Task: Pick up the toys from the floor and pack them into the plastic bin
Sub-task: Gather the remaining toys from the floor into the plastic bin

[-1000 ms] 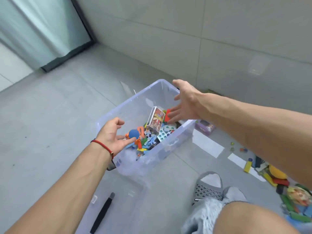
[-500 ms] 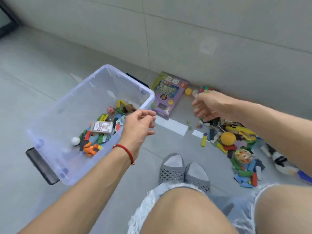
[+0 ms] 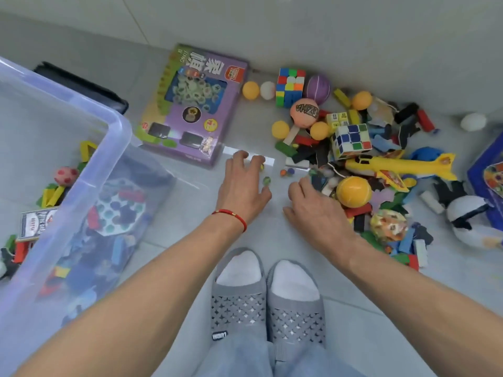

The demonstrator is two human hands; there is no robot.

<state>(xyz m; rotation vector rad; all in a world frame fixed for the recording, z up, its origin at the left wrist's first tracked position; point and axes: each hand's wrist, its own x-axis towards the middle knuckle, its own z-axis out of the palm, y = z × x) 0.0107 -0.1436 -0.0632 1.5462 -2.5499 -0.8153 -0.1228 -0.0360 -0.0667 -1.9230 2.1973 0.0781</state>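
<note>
small marbles [image 3: 286,172] between loose-fingered, empty left hand [image 3: 243,186] and right hand [image 3: 313,205]

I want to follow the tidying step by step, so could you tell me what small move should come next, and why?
Probably the left hand should pinch up the marble beside its fingers: both hands look empty, low over the floor, and loose marbles lie between them.

Bright, even light; soft shadows, wide-angle edge distortion
</note>
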